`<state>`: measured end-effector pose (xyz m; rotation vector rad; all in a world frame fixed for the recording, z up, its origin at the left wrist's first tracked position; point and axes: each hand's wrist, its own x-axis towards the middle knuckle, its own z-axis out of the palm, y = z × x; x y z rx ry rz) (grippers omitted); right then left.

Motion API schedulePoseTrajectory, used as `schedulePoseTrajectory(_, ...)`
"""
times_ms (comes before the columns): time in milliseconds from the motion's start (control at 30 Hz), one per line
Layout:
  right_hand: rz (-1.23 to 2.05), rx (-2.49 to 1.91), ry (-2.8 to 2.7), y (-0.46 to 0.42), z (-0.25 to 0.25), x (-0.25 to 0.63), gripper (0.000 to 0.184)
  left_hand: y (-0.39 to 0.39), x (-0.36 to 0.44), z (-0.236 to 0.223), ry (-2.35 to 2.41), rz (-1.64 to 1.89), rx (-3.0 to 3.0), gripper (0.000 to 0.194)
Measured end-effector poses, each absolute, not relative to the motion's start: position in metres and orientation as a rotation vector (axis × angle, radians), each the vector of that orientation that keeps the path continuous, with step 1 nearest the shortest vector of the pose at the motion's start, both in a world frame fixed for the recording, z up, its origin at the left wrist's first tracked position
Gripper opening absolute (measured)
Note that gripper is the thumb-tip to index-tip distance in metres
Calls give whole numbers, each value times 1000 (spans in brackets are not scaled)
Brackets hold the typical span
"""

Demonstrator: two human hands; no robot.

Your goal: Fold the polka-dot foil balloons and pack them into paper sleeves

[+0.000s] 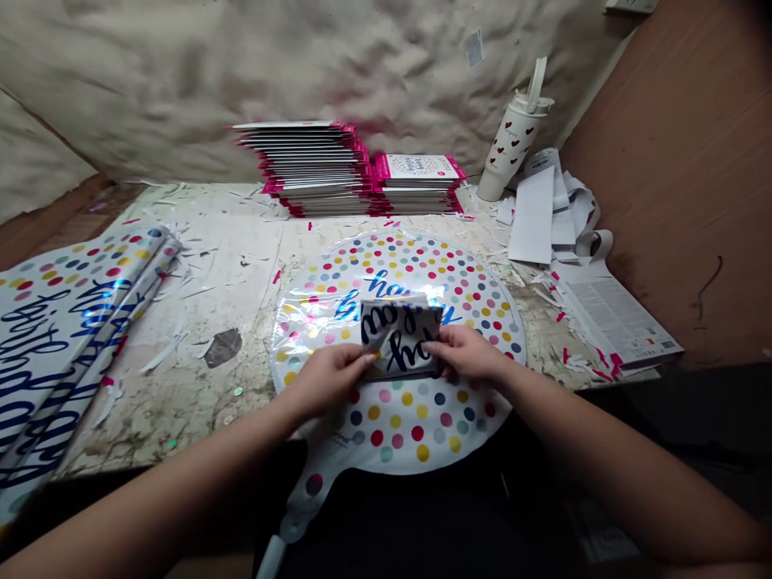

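A flat, round foil balloon (416, 418) with coloured dots and blue lettering lies in front of me, its lower edge overhanging the table edge and its tail pointing down to the left. Above its middle I hold a small folded foil balloon (401, 342) with dark lettering. My left hand (334, 374) pinches its left edge between thumb and fingers. On the opposite edge, my right hand (467, 354) is closed in a similar pinch. The folded balloon covers part of the blue lettering beneath it.
Flat dotted foil balloons (66, 338) lie overlapped at left. At the back stand a tall stack of pink-edged packets (314, 169) and a lower stack (419, 185). A white tumbler (512, 145), paper strips (534, 213) and a printed card (621, 314) are at right. Paper scraps litter the table (223, 233).
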<state>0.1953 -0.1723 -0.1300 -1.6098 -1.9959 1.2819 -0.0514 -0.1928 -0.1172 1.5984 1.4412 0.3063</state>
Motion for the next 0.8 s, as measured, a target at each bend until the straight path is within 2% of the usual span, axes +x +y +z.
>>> schedulePoseTrajectory(100, 1179, -1829, -1865, -160, -125, 182, 29, -166, -40, -112, 1503, 208, 1050, 27)
schedulePoseTrajectory(233, 541, -1654, -2212, -167, -127, 164, 44, -148, -36, -110, 1490, 202, 915, 26)
schedulePoseTrajectory(300, 361, -1534, -2484, -172, -135, 157, 50, -148, -43, -104, 1480, 201, 907, 26)
schedulePoseTrajectory(433, 412, -1584, -2583, -175, -150, 151, 56, -157, -67, -87, 1496, 386, 795, 36)
schedulePoseTrajectory(533, 441, -1554, -2548, -174, -152, 148, 56, -159, -71, -82, 1440, 376, 570, 46)
schedulePoseTrajectory(700, 565, -1448, -2530, -166, -141, 163, 61, -151, -31, -89, 1451, 220, 729, 33)
schedulePoseTrajectory(800, 459, -1534, -2326, -165, -126, 240, 62, -147, -14, -85, 1474, 300, 770, 18)
